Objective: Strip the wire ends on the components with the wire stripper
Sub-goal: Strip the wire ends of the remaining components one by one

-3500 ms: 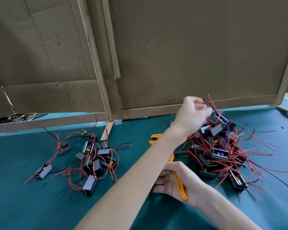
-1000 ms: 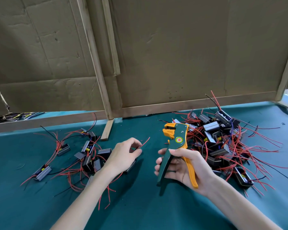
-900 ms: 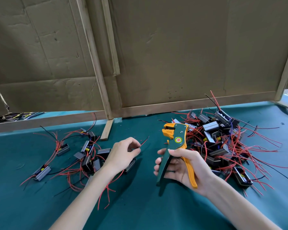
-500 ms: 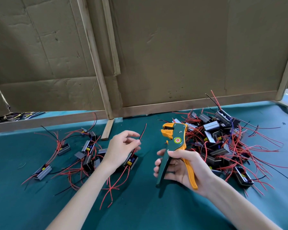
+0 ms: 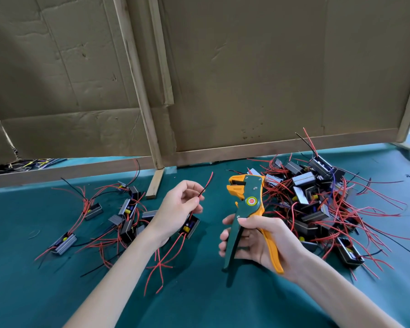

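A red wire (image 5: 206, 185) is pinched between the thumb and curled fingers of the left hand (image 5: 176, 209), with its free end pointed up and to the right, close to the wire stripper (image 5: 245, 202). The component (image 5: 189, 227) at the wire's lower end is seen just below that hand, by the wrist. More red leads are trailed from it toward the near side over the green table cover (image 5: 199, 304); whether the component rests on the cover cannot be told.

The stripper is gripped by the right hand (image 5: 258, 242), whose fingers are wrapped round its 2 handles (1 green, 1 orange). It is held upright, with its head at the top and turned left. The wire end and the head are apart, not touching.

A large pile of components (image 5: 317, 204) is heaped at the right, beyond the right hand, and a smaller scattered group (image 5: 126, 216) is spread at the left. A cardboard wall (image 5: 246, 67) is set along the far side.
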`<state>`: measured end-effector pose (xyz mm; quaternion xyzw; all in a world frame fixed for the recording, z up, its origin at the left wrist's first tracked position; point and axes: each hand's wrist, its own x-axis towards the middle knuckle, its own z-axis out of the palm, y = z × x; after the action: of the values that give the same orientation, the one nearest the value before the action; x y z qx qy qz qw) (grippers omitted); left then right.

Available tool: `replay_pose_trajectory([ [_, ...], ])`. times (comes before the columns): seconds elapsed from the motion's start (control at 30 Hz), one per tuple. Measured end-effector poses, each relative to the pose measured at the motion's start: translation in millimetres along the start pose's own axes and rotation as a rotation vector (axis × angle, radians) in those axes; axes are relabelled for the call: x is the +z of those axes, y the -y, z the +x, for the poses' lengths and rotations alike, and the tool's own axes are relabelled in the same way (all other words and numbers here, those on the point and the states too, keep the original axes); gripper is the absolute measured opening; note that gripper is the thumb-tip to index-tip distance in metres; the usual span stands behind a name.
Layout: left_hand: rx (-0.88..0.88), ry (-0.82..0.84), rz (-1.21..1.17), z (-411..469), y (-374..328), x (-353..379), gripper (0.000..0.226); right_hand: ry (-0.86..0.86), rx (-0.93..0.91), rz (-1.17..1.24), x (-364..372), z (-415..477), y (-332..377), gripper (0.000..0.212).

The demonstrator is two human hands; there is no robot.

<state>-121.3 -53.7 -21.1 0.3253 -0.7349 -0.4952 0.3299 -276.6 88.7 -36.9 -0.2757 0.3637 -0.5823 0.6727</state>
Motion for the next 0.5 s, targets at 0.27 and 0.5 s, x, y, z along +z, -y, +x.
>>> replay_pose_trajectory([
  [0.27, 0.068, 0.006, 0.000, -1.0, -7.2, 2.2, 0.013, 0.028, -0.002, -0.043, 2.4, -2.0, -3.0, 0.035],
  [0.5, 0.201, -0.062, 0.064, -3.4, -22.4, -6.6, 0.009, 0.063, -0.042, -0.124, 4.2, -3.2, -0.5, 0.036],
])
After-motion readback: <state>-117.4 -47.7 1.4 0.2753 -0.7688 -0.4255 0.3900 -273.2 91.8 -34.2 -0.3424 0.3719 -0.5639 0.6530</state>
